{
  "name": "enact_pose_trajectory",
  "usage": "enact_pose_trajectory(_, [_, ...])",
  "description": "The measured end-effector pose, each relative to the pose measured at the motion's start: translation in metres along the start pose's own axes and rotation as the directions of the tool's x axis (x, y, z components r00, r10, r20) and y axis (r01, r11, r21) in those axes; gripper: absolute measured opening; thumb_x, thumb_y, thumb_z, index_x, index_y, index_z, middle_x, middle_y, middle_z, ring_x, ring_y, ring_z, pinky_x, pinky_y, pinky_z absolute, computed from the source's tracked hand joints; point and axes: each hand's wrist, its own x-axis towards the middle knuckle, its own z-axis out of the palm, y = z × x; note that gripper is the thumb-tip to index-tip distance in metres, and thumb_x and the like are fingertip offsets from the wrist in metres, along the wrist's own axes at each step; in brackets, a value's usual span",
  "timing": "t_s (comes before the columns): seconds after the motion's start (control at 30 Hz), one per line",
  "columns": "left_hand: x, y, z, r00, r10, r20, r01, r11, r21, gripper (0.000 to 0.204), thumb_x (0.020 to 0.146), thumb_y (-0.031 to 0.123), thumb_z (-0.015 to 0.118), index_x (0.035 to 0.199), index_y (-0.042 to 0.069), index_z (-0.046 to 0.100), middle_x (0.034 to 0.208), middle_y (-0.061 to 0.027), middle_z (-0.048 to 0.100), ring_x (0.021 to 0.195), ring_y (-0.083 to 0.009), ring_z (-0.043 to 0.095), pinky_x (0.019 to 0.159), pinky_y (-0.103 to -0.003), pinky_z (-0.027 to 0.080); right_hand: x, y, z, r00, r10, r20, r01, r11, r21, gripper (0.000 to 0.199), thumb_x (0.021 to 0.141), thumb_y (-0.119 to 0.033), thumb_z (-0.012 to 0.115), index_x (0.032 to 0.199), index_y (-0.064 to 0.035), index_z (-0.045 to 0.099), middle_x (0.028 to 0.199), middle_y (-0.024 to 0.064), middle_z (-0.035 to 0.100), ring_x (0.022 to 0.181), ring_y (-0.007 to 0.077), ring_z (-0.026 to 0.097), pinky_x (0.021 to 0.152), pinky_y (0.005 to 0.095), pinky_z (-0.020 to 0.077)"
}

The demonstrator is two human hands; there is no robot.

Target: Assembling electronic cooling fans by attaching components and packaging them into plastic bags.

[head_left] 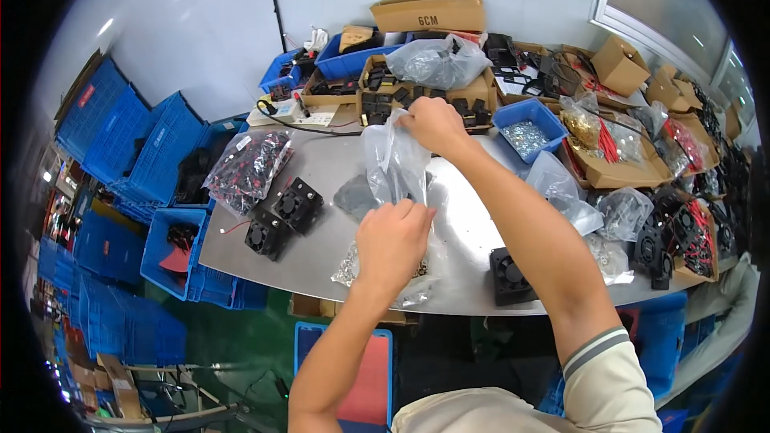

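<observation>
A clear plastic bag (391,162) stands stretched up between my hands over the metal table. My right hand (433,124) is closed on its upper end. Lower down, my left hand (393,244) is closed in a fist around the bag's middle. The bag's lower part, partly hidden behind my left hand and wrist, lies near the table's front edge with small shiny metal pieces (348,266) inside, too small to name. A dark grey bag or cloth (353,196) lies just behind my left hand.
Two black cooling fans (298,205) and a bag of wired parts (250,170) lie left. Another black fan (511,276) sits under my right forearm. A blue bin of screws (527,130) and cardboard boxes line the back and right. Blue crates (172,248) stand at the left.
</observation>
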Motion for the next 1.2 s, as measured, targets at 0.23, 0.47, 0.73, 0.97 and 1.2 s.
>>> enact_pose_trajectory(0.23, [0.012,-0.011,-0.032,0.984,-0.174,0.048,0.162,0.968,0.193,0.018,0.082,0.025,0.069,0.086,0.008,0.069,0.116,-0.0180,0.058,0.103,-0.0360,0.056,0.086,-0.044,0.045,-0.028,-0.016,-0.009,0.986,-0.014,-0.168,0.031,0.994,0.103,0.041,0.078,-0.033,0.072,0.103,-0.0030,0.059,0.110,0.0226,0.060,0.101,0.0395,0.059,0.080,0.0461,0.0494])
enact_pose_trajectory(0.47, [0.064,-0.045,-0.037,0.938,-0.346,0.008,0.290,0.800,0.526,0.029,0.080,0.027,0.069,0.103,0.010,0.069,0.133,-0.0193,0.045,0.114,-0.0400,0.049,0.092,-0.046,0.042,-0.072,-0.035,0.003,0.999,-0.033,-0.016,0.036,0.983,0.178,0.050,0.075,-0.019,0.075,0.112,-0.0029,0.045,0.122,0.0318,0.043,0.097,0.0490,0.055,0.082,0.0488,0.0480])
enact_pose_trajectory(0.73, [0.080,-0.131,-0.013,0.750,-0.577,0.325,0.644,0.750,-0.155,0.044,0.076,-0.007,0.050,0.119,0.000,0.056,0.100,-0.0187,0.063,0.097,-0.0296,0.064,0.084,-0.039,0.052,-0.050,-0.021,0.025,0.999,0.016,0.032,-0.024,0.956,0.294,0.045,0.074,0.006,0.057,0.116,-0.0013,0.041,0.091,0.0284,0.060,0.082,0.0438,0.061,0.073,0.0455,0.0481])
enact_pose_trajectory(0.97, [0.024,-0.159,0.005,0.693,-0.540,0.477,0.312,-0.372,-0.874,0.040,0.078,-0.015,0.043,0.114,-0.002,0.054,0.102,-0.0108,0.059,0.096,-0.0243,0.062,0.087,-0.039,0.053,-0.027,-0.009,0.031,0.896,0.103,0.432,-0.396,-0.256,0.882,0.045,0.087,0.006,0.051,0.129,0.0048,0.034,0.110,0.0236,0.056,0.098,0.0341,0.061,0.084,0.0458,0.0526])
enact_pose_trajectory(1.2, [-0.026,-0.143,0.025,0.598,-0.560,0.573,0.251,-0.548,-0.798,0.051,0.078,-0.010,0.046,0.128,0.002,0.044,0.107,-0.0120,0.059,0.087,-0.0213,0.062,0.077,-0.034,0.053,-0.046,0.031,0.070,0.636,0.251,0.730,-0.565,-0.492,0.662,0.015,0.086,-0.001,0.045,0.093,0.0017,0.058,0.087,0.0121,0.061,0.077,0.0223,0.062,0.074,0.0394,0.0546])
